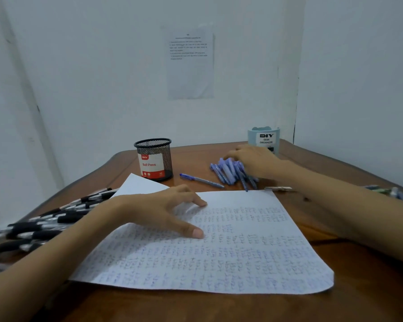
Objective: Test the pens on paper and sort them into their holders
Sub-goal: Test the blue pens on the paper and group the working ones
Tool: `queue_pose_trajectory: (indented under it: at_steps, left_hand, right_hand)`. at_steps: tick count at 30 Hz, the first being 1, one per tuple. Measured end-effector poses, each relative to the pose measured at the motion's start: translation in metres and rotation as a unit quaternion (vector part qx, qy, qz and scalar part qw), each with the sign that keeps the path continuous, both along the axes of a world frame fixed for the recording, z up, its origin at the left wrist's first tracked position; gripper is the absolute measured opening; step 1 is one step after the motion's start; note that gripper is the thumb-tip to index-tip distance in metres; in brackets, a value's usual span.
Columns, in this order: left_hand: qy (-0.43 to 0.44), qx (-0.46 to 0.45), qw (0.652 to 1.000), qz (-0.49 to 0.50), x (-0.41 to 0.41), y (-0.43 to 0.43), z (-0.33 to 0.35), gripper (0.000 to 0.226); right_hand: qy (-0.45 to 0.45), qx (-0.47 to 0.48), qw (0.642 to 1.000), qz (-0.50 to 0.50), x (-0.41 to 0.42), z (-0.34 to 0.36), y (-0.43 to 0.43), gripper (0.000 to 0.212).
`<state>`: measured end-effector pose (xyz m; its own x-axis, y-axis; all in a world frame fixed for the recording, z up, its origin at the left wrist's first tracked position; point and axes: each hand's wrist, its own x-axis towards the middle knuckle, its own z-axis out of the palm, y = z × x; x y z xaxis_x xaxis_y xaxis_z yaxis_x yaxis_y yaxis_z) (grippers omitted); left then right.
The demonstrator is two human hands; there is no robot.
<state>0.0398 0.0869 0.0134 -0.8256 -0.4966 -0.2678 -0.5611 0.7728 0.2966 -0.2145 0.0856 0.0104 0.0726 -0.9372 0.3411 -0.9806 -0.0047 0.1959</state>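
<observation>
Pressing flat the white sheet of paper covered in blue test scribbles (242, 252), at the near edge of the brown wooden worktop (335, 173), with the left hand (154, 212): fingers (197, 233) spread, tips down on the sheet, gripping nothing. Reaching with the right hand (254, 159) onto the heap of blue plastic pens (228, 170) toward the far right corner, just in front of the pale blue plastic desk organiser (263, 137). Cannot tell whether pinching a pen or only resting bent fingers on the heap.

Likely to scatter the heap by tugging one pen from under the rest, sending loose ones rolling toward the lone blue pen (200, 180) or off the right edge. Easy, too, to knock the organiser with the back of that hand.

Risk of mis-sorting: black-and-silver pens (44, 224) heaped along the left edge, right against the sheet, and the black wire-mesh cylinder labelled Ball Pens (154, 159) just behind the sheet's far left corner. Possible smearing of fresh ink under the left palm.
</observation>
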Motion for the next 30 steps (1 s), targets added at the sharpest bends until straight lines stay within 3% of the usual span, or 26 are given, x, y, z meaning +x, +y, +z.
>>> queue_pose_trajectory:
  at_steps: [3, 7, 11, 17, 23, 30]
  left_hand:
    - [-0.003, 0.000, 1.000, -0.005, 0.001, -0.003, -0.002, 0.074]
    - [-0.008, -0.009, 1.000, -0.017, 0.003, -0.009, -0.006, 0.092]
    - [0.003, -0.012, 1.000, -0.024, 0.004, -0.008, -0.007, 0.095]
    - [-0.019, -0.016, 0.999, -0.027, 0.004, -0.003, -0.006, 0.098]
    - [-0.015, -0.013, 1.000, -0.024, 0.004, -0.001, -0.004, 0.097]
    - [-0.013, -0.011, 1.000, -0.024, 0.005, -0.001, -0.005, 0.101]
  right_hand:
    - [-0.090, 0.036, 0.995, -0.015, -0.009, 0.015, 0.024, 0.034]
    - [-0.135, 0.096, 0.986, -0.036, -0.034, 0.026, 0.062, 0.031]
    - [-0.206, 0.138, 0.968, -0.045, -0.062, 0.024, 0.100, 0.018]
    - [-0.212, 0.189, 0.957, -0.059, -0.086, 0.022, 0.135, 0.011]
    - [-0.189, 0.134, 0.972, -0.043, -0.076, 0.011, 0.136, 0.021]
    - [-0.173, 0.108, 0.979, -0.013, -0.066, 0.008, 0.129, 0.009]
